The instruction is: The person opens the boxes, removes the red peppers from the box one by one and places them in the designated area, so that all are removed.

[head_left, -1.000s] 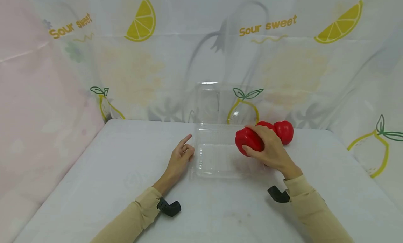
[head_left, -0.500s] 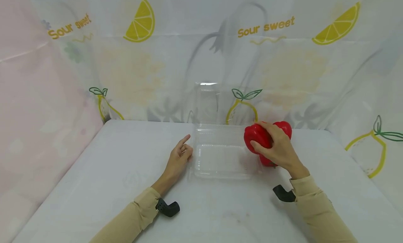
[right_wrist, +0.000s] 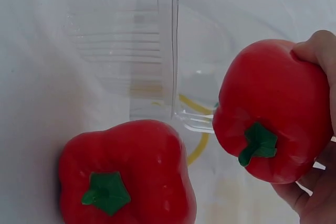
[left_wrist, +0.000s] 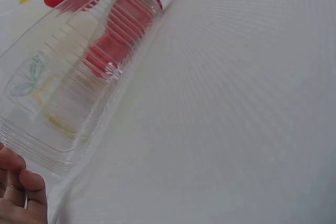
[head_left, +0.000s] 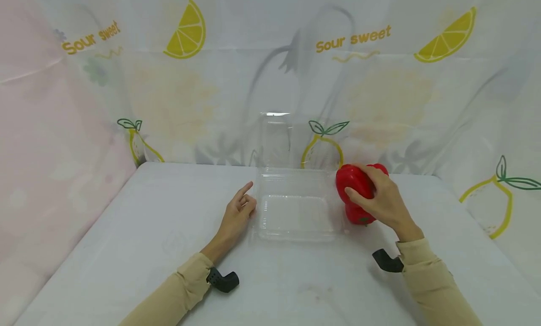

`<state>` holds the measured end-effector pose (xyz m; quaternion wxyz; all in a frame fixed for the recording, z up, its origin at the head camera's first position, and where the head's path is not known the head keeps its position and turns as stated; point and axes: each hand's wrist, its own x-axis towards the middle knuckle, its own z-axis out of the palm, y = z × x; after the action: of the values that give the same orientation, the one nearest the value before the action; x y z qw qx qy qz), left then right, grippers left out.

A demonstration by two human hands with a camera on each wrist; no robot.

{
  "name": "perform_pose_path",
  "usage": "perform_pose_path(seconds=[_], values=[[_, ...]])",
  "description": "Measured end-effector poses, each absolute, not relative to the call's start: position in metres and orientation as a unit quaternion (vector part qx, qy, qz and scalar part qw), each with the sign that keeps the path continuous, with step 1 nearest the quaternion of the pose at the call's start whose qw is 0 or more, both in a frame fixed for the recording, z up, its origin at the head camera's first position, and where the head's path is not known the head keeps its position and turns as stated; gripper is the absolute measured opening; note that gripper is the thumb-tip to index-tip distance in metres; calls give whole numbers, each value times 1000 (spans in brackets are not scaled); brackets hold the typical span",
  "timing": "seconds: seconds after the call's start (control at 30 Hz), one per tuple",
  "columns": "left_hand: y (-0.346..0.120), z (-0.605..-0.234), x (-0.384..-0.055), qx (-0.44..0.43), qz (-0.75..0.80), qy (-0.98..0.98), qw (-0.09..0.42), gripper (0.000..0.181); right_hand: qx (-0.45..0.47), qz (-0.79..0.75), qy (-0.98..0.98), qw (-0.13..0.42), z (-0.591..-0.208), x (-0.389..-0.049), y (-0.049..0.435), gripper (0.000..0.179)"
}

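A red bell pepper (head_left: 352,181) is in my right hand (head_left: 384,201), thumb on its near side and fingers over its top. In the right wrist view its green stem (right_wrist: 258,143) faces the camera. Just below it, another red pepper (head_left: 358,217) lies beside the right wall of a clear plastic clamshell box (head_left: 296,213), whose lid stands raised at the back. My left hand (head_left: 238,218) lies at the box's left edge, index finger pointing forward and other fingers loosely bent by the rim. In the left wrist view, its fingertips are right at the box's corner.
Behind my right hand another red pepper (head_left: 380,167) shows partly. A white cloth covers the table (head_left: 127,251), and a lemon-print curtain (head_left: 236,81) hangs along its back edge. Black wrist mounts (head_left: 224,281) stick out from both sleeves.
My right hand has carried its pepper to the right, from above the box's right side to over the pepper beside it. My left hand has stayed at the box's edge.
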<state>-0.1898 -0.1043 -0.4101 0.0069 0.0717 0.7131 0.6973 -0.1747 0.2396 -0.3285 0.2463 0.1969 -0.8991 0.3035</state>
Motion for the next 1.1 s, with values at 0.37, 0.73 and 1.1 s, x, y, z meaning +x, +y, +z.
perform_pose_path(seconds=[0.37, 0.73, 1.1], values=[[-104, -416, -190, 71, 692, 717, -39, 53, 152, 313, -912, 218, -327, -172, 252, 55], [-105, -414, -189, 67, 683, 726, -38, 54, 119, 314, -921, 198, -326, -171, 265, 55], [-104, -416, -189, 63, 676, 733, -46, 53, 82, 326, -926, 169, -323, -170, 278, 55]])
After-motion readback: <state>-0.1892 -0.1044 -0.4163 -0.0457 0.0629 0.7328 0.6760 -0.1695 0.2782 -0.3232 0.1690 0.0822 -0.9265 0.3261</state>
